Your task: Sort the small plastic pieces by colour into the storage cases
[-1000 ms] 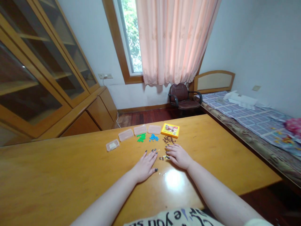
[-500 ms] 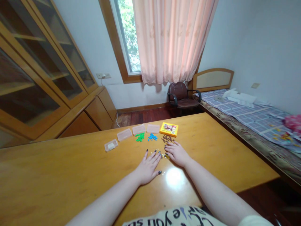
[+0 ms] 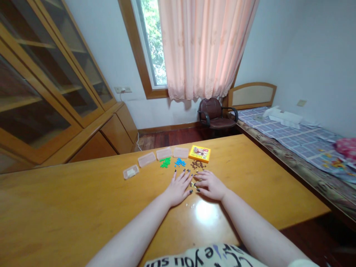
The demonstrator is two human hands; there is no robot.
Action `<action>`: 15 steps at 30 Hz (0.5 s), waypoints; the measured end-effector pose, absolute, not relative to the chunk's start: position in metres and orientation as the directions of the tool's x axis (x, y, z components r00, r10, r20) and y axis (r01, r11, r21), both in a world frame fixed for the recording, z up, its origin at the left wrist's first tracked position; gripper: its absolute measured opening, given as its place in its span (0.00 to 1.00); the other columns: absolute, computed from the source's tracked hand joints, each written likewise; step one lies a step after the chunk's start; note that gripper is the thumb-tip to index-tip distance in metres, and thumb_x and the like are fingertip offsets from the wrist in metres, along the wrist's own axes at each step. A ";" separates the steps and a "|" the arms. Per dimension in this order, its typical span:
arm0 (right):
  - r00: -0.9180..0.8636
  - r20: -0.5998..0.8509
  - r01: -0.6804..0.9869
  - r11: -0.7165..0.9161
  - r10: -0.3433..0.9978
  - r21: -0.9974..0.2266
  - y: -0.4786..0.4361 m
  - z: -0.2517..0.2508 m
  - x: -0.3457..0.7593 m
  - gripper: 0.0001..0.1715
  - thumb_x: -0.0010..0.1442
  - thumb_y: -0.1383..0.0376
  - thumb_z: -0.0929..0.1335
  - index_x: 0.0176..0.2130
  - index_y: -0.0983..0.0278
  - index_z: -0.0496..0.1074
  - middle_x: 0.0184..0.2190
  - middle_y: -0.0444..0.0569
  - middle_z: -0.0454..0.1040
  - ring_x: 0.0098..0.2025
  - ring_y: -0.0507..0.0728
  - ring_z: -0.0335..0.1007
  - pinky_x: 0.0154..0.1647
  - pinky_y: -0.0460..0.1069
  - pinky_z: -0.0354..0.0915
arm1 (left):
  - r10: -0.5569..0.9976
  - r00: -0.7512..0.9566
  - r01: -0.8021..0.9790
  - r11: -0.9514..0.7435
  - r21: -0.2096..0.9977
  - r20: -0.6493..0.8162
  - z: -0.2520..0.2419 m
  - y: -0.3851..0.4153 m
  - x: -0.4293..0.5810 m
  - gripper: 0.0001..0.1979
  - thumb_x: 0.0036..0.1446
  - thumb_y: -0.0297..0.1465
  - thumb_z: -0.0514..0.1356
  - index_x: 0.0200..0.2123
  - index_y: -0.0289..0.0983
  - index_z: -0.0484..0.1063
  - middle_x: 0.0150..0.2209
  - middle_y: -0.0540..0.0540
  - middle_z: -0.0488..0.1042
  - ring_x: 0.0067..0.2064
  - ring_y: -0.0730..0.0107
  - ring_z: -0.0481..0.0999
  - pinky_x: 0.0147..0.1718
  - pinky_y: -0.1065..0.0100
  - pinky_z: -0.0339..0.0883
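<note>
My left hand lies palm down on the wooden table, its fingers spread. Facing it, my right hand rests with fingers apart and slightly bent. Between the two are small yellowish pieces, partly covered by the fingers; their kind is too small to tell. A few pale bits lie nearer my body. Just beyond my fingertips are a pile of small brown pieces, a blue pile and a green pile.
Several clear plastic boxes stand in a row behind the piles, the leftmost box with something white in it. A yellow box with a printed lid ends the row. Beyond the table are a brown chair and a bed.
My left hand has slid forward, away from my body. The right hand has shifted slightly back, its thumb now showing near the left thumb. The small pieces between them are more gathered.
</note>
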State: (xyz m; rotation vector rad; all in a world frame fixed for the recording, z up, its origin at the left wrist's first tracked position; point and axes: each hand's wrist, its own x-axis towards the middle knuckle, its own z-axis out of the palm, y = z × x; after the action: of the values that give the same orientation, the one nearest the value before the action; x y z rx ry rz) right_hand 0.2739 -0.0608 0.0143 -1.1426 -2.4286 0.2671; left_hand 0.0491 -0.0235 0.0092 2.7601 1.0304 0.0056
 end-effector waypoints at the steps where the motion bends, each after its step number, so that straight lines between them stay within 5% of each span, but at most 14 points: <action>1: -0.567 0.285 0.687 0.635 0.773 -0.355 -0.061 0.015 0.274 0.15 0.57 0.58 0.67 0.43 0.55 0.76 0.53 0.51 0.71 0.57 0.62 0.62 0.59 0.63 0.52 | 0.640 0.766 0.639 -0.747 0.185 -0.063 0.009 -0.027 0.046 0.30 0.62 0.44 0.48 0.65 0.44 0.48 0.67 0.42 0.46 0.67 0.53 0.43 0.61 0.39 0.32; 15: -0.610 0.215 0.672 0.642 0.763 -0.369 -0.061 0.017 0.273 0.22 0.56 0.52 0.67 0.49 0.52 0.73 0.59 0.51 0.63 0.60 0.63 0.58 0.61 0.63 0.48 | 0.643 0.764 0.629 -0.761 0.158 0.059 0.008 -0.054 0.033 0.27 0.60 0.42 0.51 0.61 0.44 0.57 0.65 0.42 0.53 0.66 0.53 0.48 0.62 0.41 0.33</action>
State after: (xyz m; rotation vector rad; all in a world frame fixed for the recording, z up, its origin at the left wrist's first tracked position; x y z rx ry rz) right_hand 0.2735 -0.0609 0.0166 -1.1419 -2.5123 0.3586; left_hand 0.0327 -0.0537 0.0083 2.8281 1.0243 0.1657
